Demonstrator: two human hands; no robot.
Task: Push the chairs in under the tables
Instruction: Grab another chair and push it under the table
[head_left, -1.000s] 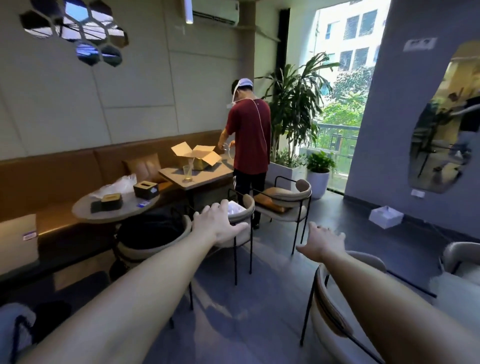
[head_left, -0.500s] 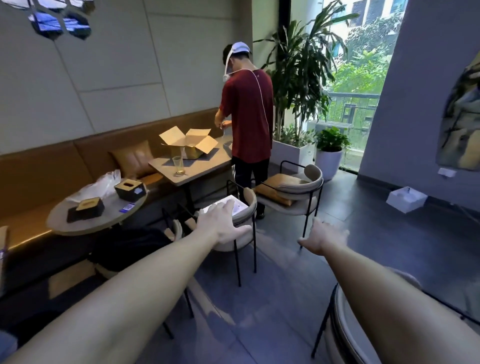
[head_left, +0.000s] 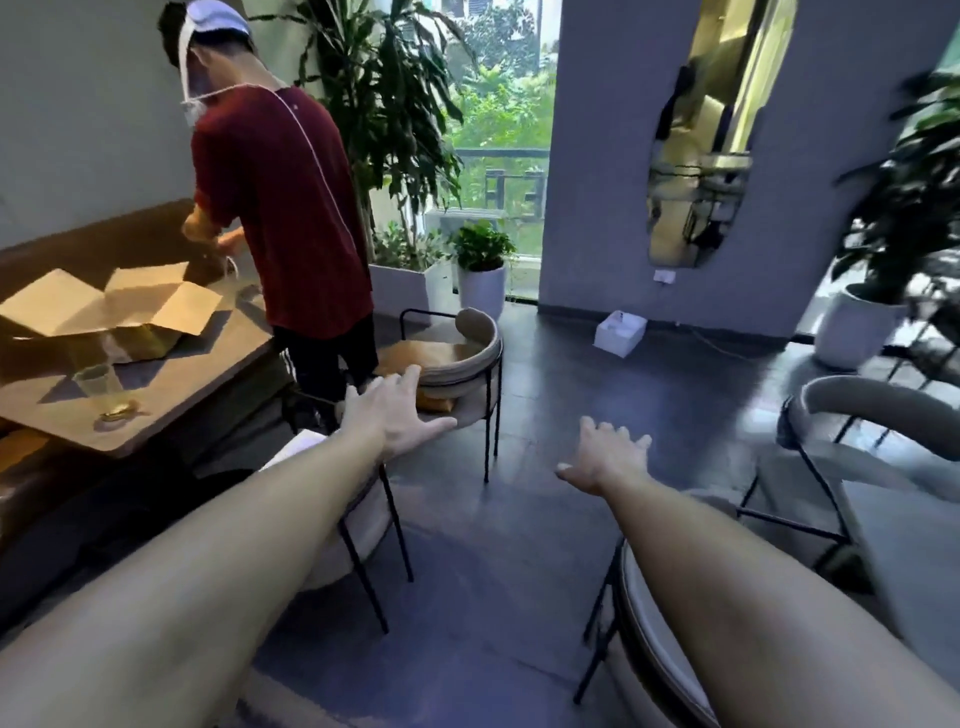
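Both my arms reach forward over the dark floor. My left hand (head_left: 397, 413) is open, fingers spread, hovering just in front of a beige chair (head_left: 470, 364) with black metal legs and an orange cushion on its seat. That chair stands out from the brown rectangular table (head_left: 156, 410) at the left. A nearer beige chair (head_left: 363, 514) sits under my left forearm, close to the table's corner. My right hand (head_left: 602, 457) is open above the floor, touching nothing. Another chair's curved back (head_left: 654, 654) shows beneath my right forearm.
A person in a red shirt (head_left: 280, 208) stands at the table's far end, between table and cushioned chair. An open cardboard box (head_left: 114, 306) and a glass (head_left: 98, 382) sit on the table. Potted plants (head_left: 480, 270), a white box (head_left: 621, 332) and another chair (head_left: 872, 415) lie ahead and right.
I have moved forward and turned right; the table and person are closer. My left hand passed beyond the nearer chair toward the cushioned one. Both hands stay open.
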